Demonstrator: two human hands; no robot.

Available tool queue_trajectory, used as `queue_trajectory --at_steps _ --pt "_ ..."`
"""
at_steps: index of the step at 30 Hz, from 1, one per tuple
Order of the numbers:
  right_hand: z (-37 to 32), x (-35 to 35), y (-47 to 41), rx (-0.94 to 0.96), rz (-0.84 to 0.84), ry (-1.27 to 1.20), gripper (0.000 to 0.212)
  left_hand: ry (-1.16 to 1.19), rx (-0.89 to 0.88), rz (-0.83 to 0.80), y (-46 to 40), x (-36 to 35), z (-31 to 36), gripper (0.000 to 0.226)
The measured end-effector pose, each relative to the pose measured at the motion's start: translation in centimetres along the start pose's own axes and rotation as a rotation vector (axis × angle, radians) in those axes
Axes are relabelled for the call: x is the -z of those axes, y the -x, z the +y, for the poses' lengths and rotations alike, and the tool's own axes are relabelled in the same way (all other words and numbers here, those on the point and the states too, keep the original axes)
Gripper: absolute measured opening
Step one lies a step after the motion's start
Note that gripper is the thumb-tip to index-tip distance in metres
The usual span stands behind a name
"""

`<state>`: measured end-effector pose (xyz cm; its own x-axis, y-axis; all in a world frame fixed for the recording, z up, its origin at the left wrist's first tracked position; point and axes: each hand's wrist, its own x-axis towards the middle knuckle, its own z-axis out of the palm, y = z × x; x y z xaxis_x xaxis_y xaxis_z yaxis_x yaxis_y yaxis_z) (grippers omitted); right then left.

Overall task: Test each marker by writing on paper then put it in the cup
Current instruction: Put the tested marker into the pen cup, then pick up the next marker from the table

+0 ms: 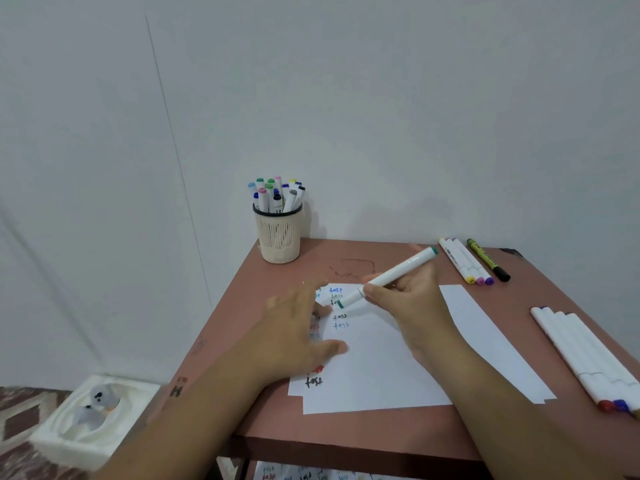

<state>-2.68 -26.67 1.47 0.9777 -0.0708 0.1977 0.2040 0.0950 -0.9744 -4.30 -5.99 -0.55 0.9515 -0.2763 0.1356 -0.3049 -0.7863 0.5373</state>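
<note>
The right hand (408, 292) holds a green marker (388, 277) with its tip on the paper (381, 368), next to small "test" words. The left hand (298, 327) lies flat and open on the paper. The cup (278, 237), full of markers, stands at the worktop's (346, 441) far corner. More markers (588, 358) lie at the right.

We see through one wide-angle camera worn on the head, facing forward and down from close above the surface (381, 258). Our forearms enter from the bottom edge, and the wall (381, 98) fills the upper half.
</note>
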Motion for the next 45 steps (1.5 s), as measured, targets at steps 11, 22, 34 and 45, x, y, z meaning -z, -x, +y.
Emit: queue_trajectory --at_steps 11,22,34,45 --pt "-8.8 -5.6 -7.4 0.358 -0.011 0.302 0.108 0.371 0.082 0.33 -5.2 4.9 -1.1 0.053" --pt "-6.4 -14.3 -17.2 0.55 -0.112 0.68 0.081 0.194 0.148 0.552 -8.0 1.7 -5.2 0.042" --pt "-3.8 -13.5 -16.2 0.462 -0.111 0.96 0.035 0.183 0.022 0.425 -7.7 1.6 -4.9 0.041" --pt "-6.6 3.3 -13.1 0.128 -0.052 1.082 0.021 -0.029 -0.189 0.178 -11.9 -0.1 3.7 0.067"
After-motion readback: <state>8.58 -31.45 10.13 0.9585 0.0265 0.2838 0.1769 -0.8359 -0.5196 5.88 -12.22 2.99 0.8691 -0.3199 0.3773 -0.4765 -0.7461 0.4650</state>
